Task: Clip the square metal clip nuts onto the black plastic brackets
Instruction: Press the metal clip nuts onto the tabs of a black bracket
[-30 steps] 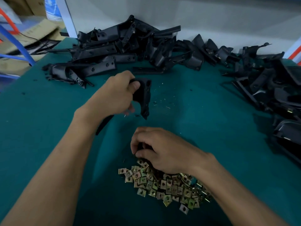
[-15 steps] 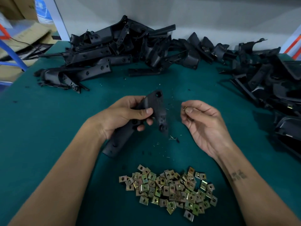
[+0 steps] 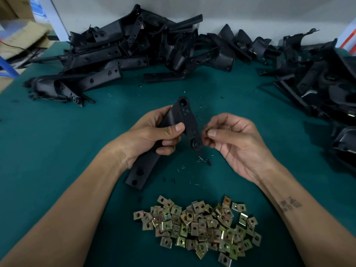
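Two hands: left hand, right hand. One bracket held; clip nuts and piled brackets too many to count.

The left hand grips a long black plastic bracket above the green table mat, thumb laid across its face, the drilled end tilted up and away. Just beside it the right hand pinches a small brass-coloured clip nut at its fingertips, close to the bracket's edge. A heap of loose clip nuts lies nearer the person. Piles of black brackets crowd the far and right side of the mat.
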A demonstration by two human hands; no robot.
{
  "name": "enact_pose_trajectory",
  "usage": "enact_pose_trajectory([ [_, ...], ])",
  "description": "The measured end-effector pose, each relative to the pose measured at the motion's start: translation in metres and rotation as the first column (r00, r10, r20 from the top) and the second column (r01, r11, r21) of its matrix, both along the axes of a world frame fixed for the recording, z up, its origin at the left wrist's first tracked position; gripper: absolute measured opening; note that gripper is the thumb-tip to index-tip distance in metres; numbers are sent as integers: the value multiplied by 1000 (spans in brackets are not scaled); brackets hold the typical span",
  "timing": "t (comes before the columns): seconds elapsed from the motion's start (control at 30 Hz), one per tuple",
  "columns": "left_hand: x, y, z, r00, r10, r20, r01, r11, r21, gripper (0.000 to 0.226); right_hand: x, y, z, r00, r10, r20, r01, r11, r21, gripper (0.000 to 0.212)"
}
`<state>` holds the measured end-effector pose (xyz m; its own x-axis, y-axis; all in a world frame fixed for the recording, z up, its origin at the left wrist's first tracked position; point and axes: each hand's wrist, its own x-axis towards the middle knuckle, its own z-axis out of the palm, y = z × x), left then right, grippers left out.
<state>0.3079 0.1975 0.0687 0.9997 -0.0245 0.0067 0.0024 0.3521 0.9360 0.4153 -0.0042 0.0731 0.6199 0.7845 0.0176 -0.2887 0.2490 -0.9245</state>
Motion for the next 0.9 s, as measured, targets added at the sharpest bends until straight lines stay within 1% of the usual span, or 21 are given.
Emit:
enact_pose_trajectory([
  [0.13, 0, 0, -2, 999, -33, -5, 33, 999, -2, 22, 1, 1, 0, 1000, 11, 0, -11, 999, 36, 27],
  [0.3, 0, -1, -3, 999, -52, 15, 52, 999, 10, 25, -3, 3, 2, 999, -11, -49, 14, 999, 51, 22],
  [0.5, 2, 0, -6, 1000, -19, 13, 19, 1000, 23, 32, -4, 4, 5, 996, -19, -86, 23, 999, 44, 29],
  [0.67, 2, 0, -6, 1000, -26, 9, 25, 999, 27, 35, -4, 5, 2, 998, -19, -66, 21, 999, 35, 17],
  [0.73, 1, 0, -6, 1000, -23, 3, 23, 999, 39, 32, -4, 4, 1, 999, -11, -38, 12, 1000, 25, 16],
  [0.8, 1, -1, -5, 1000, -14, 2, 14, 998, 56, 23, -4, 4, 0, 1000, -11, -20, 11, 1000, 18, 18],
  [0.9, 1, -2, -4, 1000, 1, -6, -1, 999, 49, 18, -3, 3, 0, 1000, -15, -4, 15, 1000, -2, 24],
])
